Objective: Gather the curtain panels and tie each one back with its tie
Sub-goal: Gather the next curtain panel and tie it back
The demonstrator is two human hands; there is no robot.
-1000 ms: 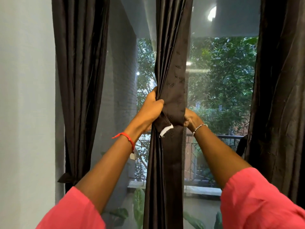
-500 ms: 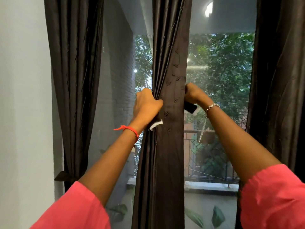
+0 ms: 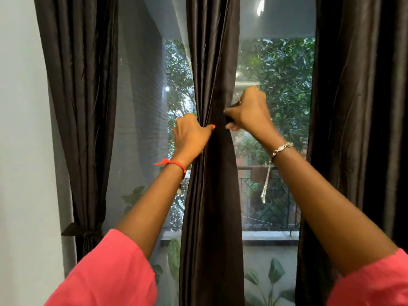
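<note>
A dark brown middle curtain panel [image 3: 212, 195] hangs gathered in front of the window. My left hand [image 3: 192, 133] grips its left edge at the pinched waist. My right hand [image 3: 249, 111] is on the panel's right side with fingers curled round a dark strip, the tie [image 3: 231, 106], of which only a short piece shows. The left curtain panel [image 3: 81, 107] hangs bunched, bound low down by its own tie [image 3: 79, 231]. The right curtain panel [image 3: 357, 129] hangs loose at the frame's edge.
A pale wall [image 3: 22, 151] runs down the left. Behind the curtains is a sheer screen and window [image 3: 276, 85] with trees and a balcony railing [image 3: 265, 206] outside.
My right hand came round from behind the panel to its right front and rose. My left hand shifted on the gathered fabric, and the white tag it held beside is no longer visible.
</note>
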